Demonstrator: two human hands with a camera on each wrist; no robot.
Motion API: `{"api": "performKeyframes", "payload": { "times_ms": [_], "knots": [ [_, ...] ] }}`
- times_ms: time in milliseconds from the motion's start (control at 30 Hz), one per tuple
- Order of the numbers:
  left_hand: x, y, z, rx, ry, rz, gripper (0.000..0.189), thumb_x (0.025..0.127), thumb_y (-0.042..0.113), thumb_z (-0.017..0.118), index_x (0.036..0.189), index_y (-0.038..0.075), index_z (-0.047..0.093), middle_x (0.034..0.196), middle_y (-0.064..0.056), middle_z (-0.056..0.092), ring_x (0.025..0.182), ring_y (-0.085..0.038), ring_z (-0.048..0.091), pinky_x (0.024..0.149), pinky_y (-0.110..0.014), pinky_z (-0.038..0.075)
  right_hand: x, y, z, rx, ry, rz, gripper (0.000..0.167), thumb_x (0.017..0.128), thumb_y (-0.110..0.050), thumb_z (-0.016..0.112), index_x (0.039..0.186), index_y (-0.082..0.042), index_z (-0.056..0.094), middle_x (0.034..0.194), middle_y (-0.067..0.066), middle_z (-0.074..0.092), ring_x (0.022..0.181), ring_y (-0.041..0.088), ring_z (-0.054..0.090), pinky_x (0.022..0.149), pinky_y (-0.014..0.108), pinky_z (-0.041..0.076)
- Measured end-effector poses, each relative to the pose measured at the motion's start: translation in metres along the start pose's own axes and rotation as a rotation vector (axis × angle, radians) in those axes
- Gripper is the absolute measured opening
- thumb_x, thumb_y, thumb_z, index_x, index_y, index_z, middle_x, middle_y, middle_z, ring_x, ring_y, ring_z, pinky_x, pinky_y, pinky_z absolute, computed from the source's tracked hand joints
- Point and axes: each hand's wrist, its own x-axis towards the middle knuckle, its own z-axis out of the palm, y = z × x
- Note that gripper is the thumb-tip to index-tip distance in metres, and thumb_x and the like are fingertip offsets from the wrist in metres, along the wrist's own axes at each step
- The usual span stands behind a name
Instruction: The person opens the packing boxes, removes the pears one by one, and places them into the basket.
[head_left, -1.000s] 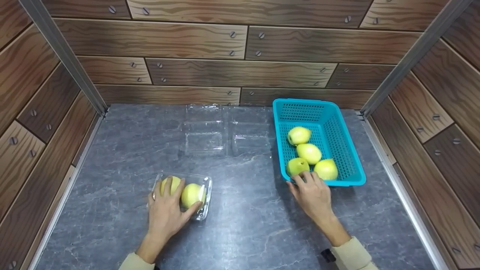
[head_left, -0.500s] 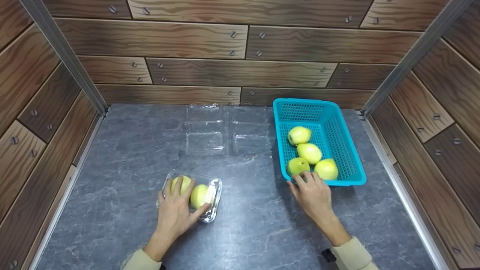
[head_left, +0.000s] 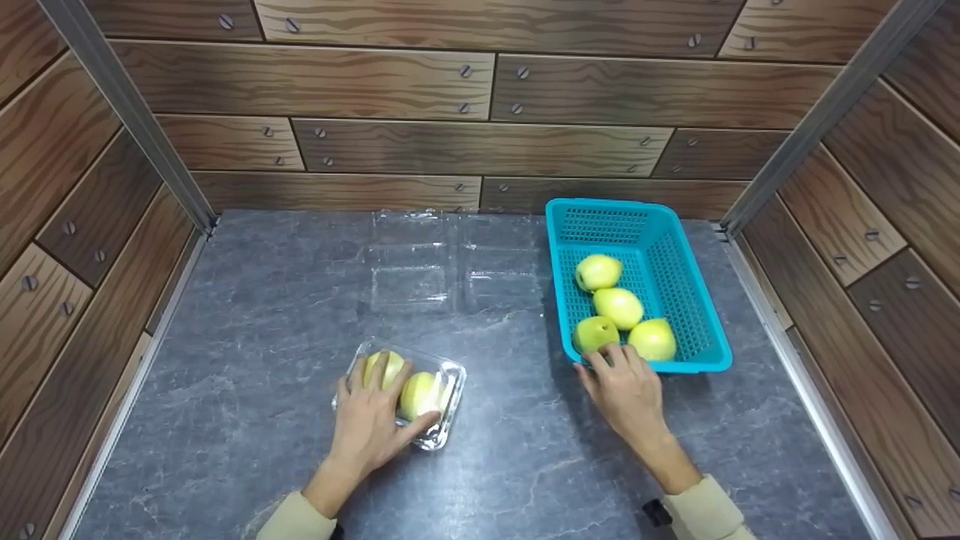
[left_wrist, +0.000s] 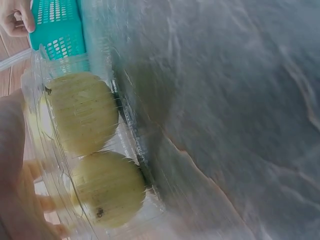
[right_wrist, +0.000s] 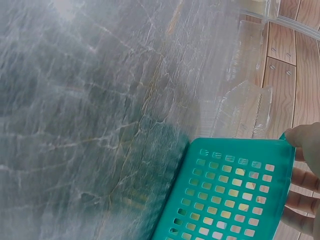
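Note:
In the head view my left hand lies over a clear plastic clamshell box, fingers spread on its lid and thumb near its right side. Two yellow-green pears sit inside the box; the left wrist view shows the pears side by side through the plastic. My right hand grips the near rim of a turquoise basket, thumb and fingers on either side of the rim in the right wrist view. Several pears lie inside the basket, mostly toward its near left.
Clear plastic trays stand side by side at the back of the grey marbled table, left of the basket. Wood-patterned walls with metal corner posts enclose the table at the back and sides.
My left hand and the clamshell box with its two pears have slid to the right across the table, the box turning slightly. My right hand and the basket have stayed put.

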Motion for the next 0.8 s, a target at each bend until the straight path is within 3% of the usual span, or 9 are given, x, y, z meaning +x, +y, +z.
{"api": "performKeyframes", "payload": {
  "times_ms": [400, 800],
  "knots": [
    [0.01, 0.012, 0.001, -0.044, -0.04, 0.072, 0.087, 0.085, 0.087, 0.056, 0.146, 0.025, 0.061, 0.152, -0.019, 0.058, 0.138, -0.05, 0.053, 0.103, -0.068, 0.055, 0.0, 0.0, 0.0, 0.002, 0.013, -0.003, 0.027, 0.078, -0.025, 0.094, 0.089, -0.011, 0.074, 0.086, 0.009, 0.067, 0.075, 0.027, 0.064, 0.054, 0.037, 0.058],
    [0.015, 0.022, 0.004, -0.09, -0.073, 0.094, 0.086, 0.086, 0.084, 0.059, 0.149, 0.025, 0.06, 0.154, -0.019, 0.056, 0.142, -0.051, 0.05, 0.107, -0.074, 0.051, 0.0, 0.0, 0.0, -0.01, 0.001, -0.007, 0.027, 0.079, -0.027, 0.093, 0.09, -0.012, 0.073, 0.086, 0.008, 0.067, 0.074, 0.027, 0.064, 0.054, 0.037, 0.058]
  ]
}}
